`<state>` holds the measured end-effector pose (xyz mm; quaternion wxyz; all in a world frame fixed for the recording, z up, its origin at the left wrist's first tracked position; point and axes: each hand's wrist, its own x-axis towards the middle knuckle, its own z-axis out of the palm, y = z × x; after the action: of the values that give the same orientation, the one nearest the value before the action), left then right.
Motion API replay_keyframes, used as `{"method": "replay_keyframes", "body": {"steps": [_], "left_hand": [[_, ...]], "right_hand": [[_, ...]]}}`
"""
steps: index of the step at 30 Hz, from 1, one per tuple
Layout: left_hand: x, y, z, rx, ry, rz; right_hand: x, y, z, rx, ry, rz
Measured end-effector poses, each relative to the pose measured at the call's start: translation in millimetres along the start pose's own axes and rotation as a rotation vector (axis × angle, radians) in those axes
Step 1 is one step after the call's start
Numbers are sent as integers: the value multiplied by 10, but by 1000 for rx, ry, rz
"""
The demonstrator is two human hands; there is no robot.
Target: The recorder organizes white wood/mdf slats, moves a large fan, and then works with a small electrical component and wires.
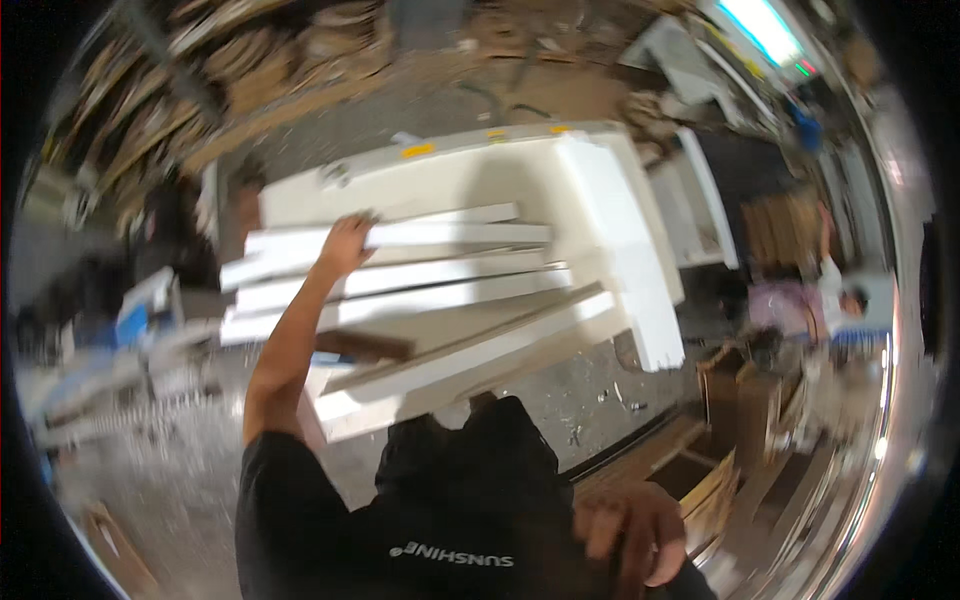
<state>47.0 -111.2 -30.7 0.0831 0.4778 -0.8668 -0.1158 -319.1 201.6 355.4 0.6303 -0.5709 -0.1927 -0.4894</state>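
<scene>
My left hand (347,245) reaches out over a table (400,180) with a pale top. Its fingers are closed on a long white strip (460,235), one of several narrow white strips lying side by side. Nearer to me, a longer white strip (485,348) with a brownish side lies at a slant. Between it and the others is a short brown piece (370,346). My right hand (635,530) is close to my body at the lower right, away from the table. Its fingers look curled, but blur hides whether they hold anything.
Wide white boards (625,250) lie across the table's right end, overhanging its near edge. Brown stacked pieces (260,65) fill racks at the back left. Wooden box-like pieces (740,400) stand at the lower right. Another person (810,305) is at the far right.
</scene>
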Motion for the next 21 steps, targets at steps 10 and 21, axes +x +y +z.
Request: {"method": "replay_keyframes", "body": {"steps": [10, 21], "left_hand": [[-823, 461, -952, -38, 81, -10], [-1347, 687, -451, -176, 95, -26]], "right_hand": [[522, -12, -52, -234, -94, 273], [681, 218, 364, -510, 223, 190]]}}
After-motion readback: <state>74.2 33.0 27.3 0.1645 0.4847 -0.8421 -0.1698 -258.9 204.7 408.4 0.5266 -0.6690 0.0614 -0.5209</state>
